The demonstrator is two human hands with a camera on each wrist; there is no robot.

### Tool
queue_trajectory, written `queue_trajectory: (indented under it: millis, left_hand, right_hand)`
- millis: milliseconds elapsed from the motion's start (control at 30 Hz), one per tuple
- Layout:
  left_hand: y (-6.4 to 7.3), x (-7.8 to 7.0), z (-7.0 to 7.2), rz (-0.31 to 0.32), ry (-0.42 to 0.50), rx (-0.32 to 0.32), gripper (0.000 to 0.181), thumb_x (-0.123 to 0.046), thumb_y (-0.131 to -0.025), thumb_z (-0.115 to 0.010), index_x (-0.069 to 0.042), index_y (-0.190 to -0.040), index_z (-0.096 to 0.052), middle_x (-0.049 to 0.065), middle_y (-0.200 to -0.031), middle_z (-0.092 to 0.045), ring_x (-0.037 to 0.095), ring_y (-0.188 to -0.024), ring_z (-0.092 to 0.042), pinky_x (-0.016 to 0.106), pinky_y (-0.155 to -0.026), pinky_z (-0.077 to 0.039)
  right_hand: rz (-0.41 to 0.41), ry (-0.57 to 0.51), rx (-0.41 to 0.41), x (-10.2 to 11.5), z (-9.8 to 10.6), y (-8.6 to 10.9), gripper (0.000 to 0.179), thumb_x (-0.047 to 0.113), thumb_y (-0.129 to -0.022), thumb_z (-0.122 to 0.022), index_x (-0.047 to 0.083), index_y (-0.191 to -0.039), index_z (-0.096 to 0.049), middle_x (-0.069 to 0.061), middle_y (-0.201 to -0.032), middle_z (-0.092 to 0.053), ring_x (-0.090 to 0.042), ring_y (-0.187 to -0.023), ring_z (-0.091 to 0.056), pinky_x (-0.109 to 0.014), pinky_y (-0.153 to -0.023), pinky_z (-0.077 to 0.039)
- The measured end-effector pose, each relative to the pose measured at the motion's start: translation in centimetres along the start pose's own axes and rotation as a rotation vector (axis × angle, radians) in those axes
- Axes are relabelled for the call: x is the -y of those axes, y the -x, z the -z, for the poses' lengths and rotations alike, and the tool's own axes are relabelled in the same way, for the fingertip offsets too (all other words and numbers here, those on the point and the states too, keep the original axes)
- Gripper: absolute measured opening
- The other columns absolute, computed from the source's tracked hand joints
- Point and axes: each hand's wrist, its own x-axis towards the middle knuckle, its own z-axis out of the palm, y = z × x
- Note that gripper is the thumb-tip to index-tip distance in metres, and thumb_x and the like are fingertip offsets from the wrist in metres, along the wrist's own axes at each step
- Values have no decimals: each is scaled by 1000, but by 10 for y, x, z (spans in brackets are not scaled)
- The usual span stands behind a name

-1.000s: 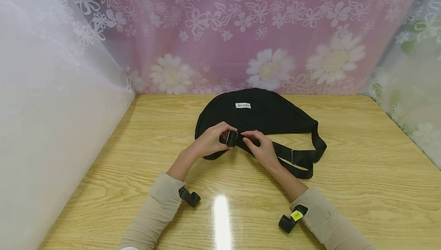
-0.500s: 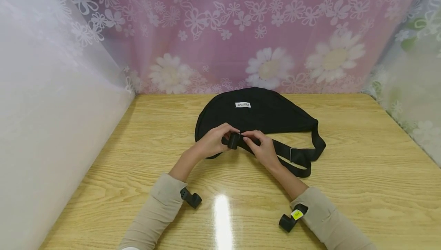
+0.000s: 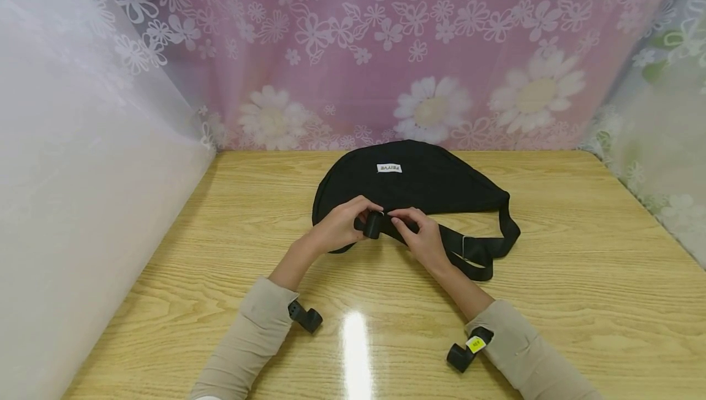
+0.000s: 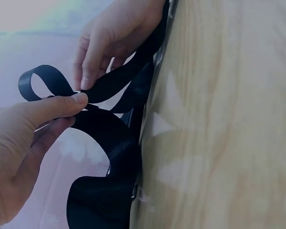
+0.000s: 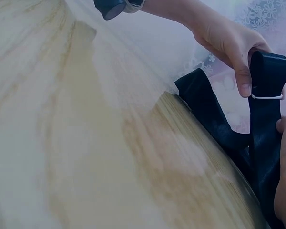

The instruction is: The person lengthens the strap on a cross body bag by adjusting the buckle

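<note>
A black waist bag (image 3: 408, 179) with a white label lies on the table, its black strap (image 3: 452, 239) running in front of it. My left hand (image 3: 339, 223) pinches the strap between thumb and fingers, where it folds into a small upright loop (image 5: 269, 69) at a thin metal buckle (image 5: 267, 97). Just to the right, my right hand (image 3: 423, 242) pinches the strap close to that buckle, fingertips near the left ones. In the left wrist view the loop (image 4: 47, 78) stands out beyond the left thumb, and the right fingers (image 4: 88, 71) are at the band.
Another metal slider (image 3: 464, 248) sits on the strap's slack part at the right. The wooden table (image 3: 220, 326) reaches back to a pink flowered curtain (image 3: 331, 51), with pale sheets (image 3: 110, 143) at the sides. Each wrist wears a black camera mount (image 3: 306, 317).
The strap's slack bend and slider at the right have slid a little leftward. My left hand has shifted slightly to the right, and the small loop has turned in its fingers.
</note>
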Motion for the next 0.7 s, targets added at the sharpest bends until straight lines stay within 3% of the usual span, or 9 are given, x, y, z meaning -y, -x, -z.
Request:
queue_trajectory:
  millis: [233, 467, 700]
  left_hand:
    - [1, 0, -1, -1, -10, -4, 49, 6, -74, -73, -2, -118, -54, 8, -107, -53, 15, -88, -55, 25, -77, -47]
    - [1, 2, 4, -9, -43, -34, 46, 1, -75, -74, -3, -117, -55, 7, -106, -53, 14, -86, -55, 19, -75, -45]
    - [1, -1, 1, 2, -8, -5, 47, 7, -75, -72, -2, -117, -54, 8, -106, -53, 16, -86, -54, 31, -75, -48]
  right_hand:
    - [22, -27, 23, 8, 1, 0, 13, -7, -85, -60, -6, -97, -66, -14, -86, -61, -18, -74, -54, -20, -66, -43]
    - [11, -11, 2, 7, 1, 0, 13, -7, -86, -60, -7, -98, -65, -16, -88, -61, -21, -77, -55, -22, -69, -44]
    - [18, -22, 13, 6, 1, 0, 13, -7, -85, -60, -6, -97, -66, -15, -86, -61, -19, -76, -54, -20, -68, -43]
